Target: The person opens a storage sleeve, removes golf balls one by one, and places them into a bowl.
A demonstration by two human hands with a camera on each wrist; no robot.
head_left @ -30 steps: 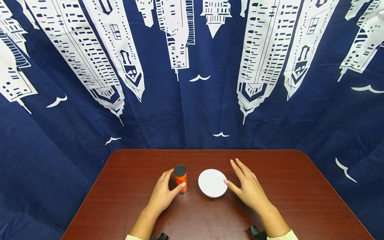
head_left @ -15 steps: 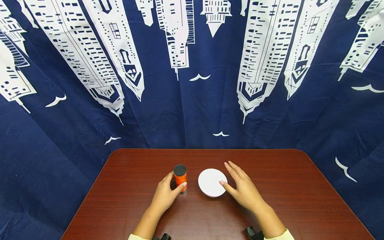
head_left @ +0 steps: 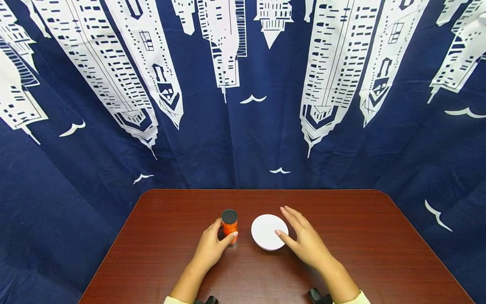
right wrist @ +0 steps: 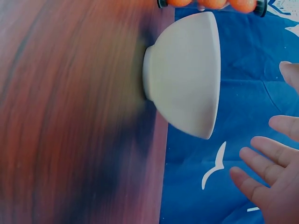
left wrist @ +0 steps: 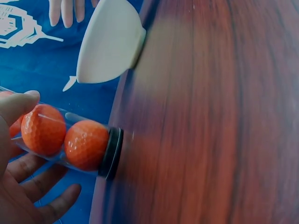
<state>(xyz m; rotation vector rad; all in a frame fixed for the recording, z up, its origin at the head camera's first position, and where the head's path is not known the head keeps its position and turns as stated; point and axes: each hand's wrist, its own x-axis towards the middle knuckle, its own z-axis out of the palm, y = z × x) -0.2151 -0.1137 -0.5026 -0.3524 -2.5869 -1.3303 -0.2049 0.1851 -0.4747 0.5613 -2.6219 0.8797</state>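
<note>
A clear tube of orange golf balls (head_left: pixel 230 228), with black caps at its ends, stands upright on the table. My left hand (head_left: pixel 211 244) holds it from the left, thumb in front and fingers curving behind. In the left wrist view the thumb (left wrist: pixel 21 105) lies against the plastic and the lower fingers are spread. Just right of the tube sits a white bowl (head_left: pixel 265 232), upright. My right hand (head_left: pixel 309 245) hovers at the bowl's right side, fingers extended. The right wrist view shows its fingers (right wrist: pixel 266 163) apart from the bowl (right wrist: pixel 187 74).
The brown wooden table (head_left: pixel 182 202) has rounded far corners. Behind it hangs a dark blue cloth (head_left: pixel 258 139) with white buildings and birds. Black wrist devices show at the bottom, the right one (head_left: pixel 319 296) near a pale sleeve.
My right hand has moved left, its thumb now overlapping the bowl in the head view. The left hand has closed in around the tube, which has shifted very slightly right.
</note>
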